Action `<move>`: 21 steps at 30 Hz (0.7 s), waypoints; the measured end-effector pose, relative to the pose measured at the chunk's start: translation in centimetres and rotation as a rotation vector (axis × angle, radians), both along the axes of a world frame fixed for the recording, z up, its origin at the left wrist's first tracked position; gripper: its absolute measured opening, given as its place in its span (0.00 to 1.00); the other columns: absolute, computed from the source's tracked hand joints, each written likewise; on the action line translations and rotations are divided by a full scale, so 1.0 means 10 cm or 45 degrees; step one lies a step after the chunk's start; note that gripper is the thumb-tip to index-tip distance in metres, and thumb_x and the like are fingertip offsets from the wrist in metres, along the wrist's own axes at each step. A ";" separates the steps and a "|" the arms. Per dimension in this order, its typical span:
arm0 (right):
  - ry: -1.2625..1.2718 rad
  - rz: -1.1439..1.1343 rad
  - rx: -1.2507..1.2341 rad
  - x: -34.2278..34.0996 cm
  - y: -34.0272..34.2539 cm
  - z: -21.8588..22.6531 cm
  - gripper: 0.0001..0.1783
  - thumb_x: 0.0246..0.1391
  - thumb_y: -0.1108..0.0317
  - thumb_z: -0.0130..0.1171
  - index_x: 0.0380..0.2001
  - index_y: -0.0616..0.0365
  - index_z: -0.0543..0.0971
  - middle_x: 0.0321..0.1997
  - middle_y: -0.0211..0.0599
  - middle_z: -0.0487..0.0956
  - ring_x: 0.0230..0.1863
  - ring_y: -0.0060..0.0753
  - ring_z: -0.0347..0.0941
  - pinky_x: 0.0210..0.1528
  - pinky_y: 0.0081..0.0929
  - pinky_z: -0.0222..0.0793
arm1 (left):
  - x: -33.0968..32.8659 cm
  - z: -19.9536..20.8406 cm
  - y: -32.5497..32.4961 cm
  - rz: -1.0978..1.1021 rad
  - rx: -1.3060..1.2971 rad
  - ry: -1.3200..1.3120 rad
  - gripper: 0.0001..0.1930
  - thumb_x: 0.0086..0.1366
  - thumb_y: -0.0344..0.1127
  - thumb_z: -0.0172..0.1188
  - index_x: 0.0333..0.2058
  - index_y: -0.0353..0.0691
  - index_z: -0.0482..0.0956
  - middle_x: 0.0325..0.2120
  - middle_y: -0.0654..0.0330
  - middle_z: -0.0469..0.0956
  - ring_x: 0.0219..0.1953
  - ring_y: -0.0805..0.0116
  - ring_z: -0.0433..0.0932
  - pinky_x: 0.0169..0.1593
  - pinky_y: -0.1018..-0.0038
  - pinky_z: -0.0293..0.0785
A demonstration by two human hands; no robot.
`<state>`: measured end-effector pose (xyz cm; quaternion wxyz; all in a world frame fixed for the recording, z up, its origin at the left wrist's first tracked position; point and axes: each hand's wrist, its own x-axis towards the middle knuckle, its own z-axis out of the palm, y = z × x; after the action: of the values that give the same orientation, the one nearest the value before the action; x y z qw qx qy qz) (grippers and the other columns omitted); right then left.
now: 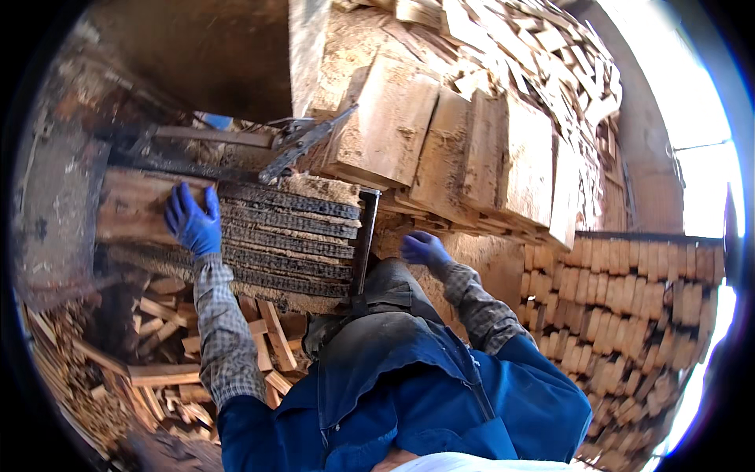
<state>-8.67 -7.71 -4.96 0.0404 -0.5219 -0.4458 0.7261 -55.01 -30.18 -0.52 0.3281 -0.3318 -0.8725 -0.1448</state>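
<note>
My left hand (195, 222), in a blue glove, lies with spread fingers on a flat wooden board (130, 206) at the left. The board rests on a machine bed beside a dark ribbed feed track (291, 236) whose grooves are packed with sawdust. Out past my knee, my right hand (425, 249), also gloved in blue, hangs near the bed's right end with its fingers loosely curled together. Nothing shows in it. A dark metal lever (307, 145) juts over the far edge of the track.
Thick wooden blocks (391, 118) stand in a row beyond the track, with a heap of split wood (535, 39) behind. Stacked wood pieces (629, 291) fill the right side. Offcuts (165, 374) lie at the lower left. A metal end bar (366, 240) closes the track near my knee.
</note>
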 end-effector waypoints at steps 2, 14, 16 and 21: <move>0.073 -0.290 -0.211 1.22 0.13 -0.53 0.15 0.61 0.58 0.60 0.45 0.55 0.74 0.31 0.34 0.79 0.25 0.29 0.77 0.25 0.27 0.76 | 0.08 0.05 0.18 -0.035 -0.056 -0.055 0.29 0.67 0.58 0.53 0.53 0.37 0.74 0.51 0.47 0.75 0.53 0.45 0.72 0.56 0.50 0.66; -0.634 -0.613 -0.354 2.84 -0.65 -0.85 0.20 0.59 0.53 0.60 0.48 0.52 0.75 0.39 0.43 0.81 0.30 0.43 0.78 0.30 0.40 0.78 | -0.08 -0.02 -0.04 -0.001 -0.197 0.004 0.27 0.69 0.55 0.52 0.53 0.36 0.74 0.52 0.46 0.75 0.51 0.44 0.73 0.56 0.52 0.67; -0.620 -0.550 -0.325 2.55 -0.49 -0.83 0.19 0.59 0.52 0.59 0.46 0.53 0.76 0.37 0.43 0.81 0.30 0.43 0.78 0.30 0.39 0.77 | -0.13 0.00 -0.27 0.060 -0.157 0.182 0.25 0.68 0.54 0.54 0.48 0.37 0.77 0.47 0.48 0.78 0.47 0.46 0.75 0.50 0.52 0.70; 0.391 -0.423 -0.621 2.67 -0.12 -1.18 0.20 0.61 0.60 0.49 0.15 0.40 0.60 0.13 0.25 0.57 0.10 0.23 0.51 0.11 0.25 0.44 | -0.06 0.35 0.16 -0.038 -0.256 -0.054 0.19 0.61 0.52 0.60 0.34 0.41 0.77 0.29 0.53 0.77 0.34 0.50 0.75 0.41 0.53 0.68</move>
<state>18.02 -8.88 -16.80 0.0990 -0.4663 -0.1564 0.8650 -55.58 -28.58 2.96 0.2723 -0.3729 -0.8844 -0.0685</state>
